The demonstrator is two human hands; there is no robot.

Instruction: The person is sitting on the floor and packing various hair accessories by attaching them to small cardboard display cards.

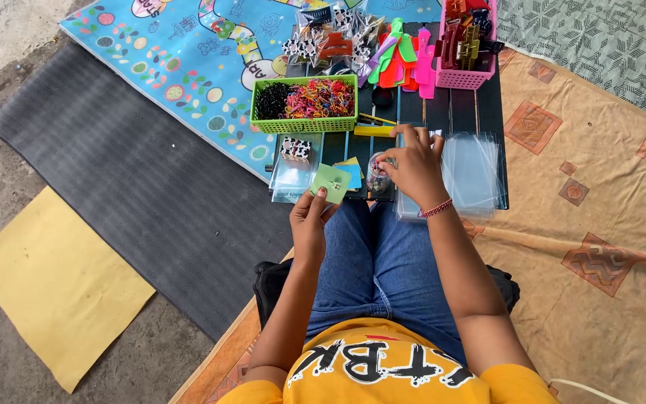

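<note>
Card in one hand, jar under the other.
My left hand (309, 217) pinches a small green paper card (330, 182) upright; my right hand (413, 166) fingertips dip, bunched, into a small clear jar (377, 174) for reach.

The left hand (309, 218) is raised with fingers pinched; the right hand (415, 166) reaches forward, fingers curled down.

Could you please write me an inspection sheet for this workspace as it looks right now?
Surface: low dark slatted table over the lap.
Job's things: green card in left hand; right hand at small clear jar.
Clutter: green basket of hair ties, pink basket of clips, clear sleeves.
Grippers: both hands busy.
Cables: white cord, bottom right.
Surroundings: play mat, yellow sheet.
</note>
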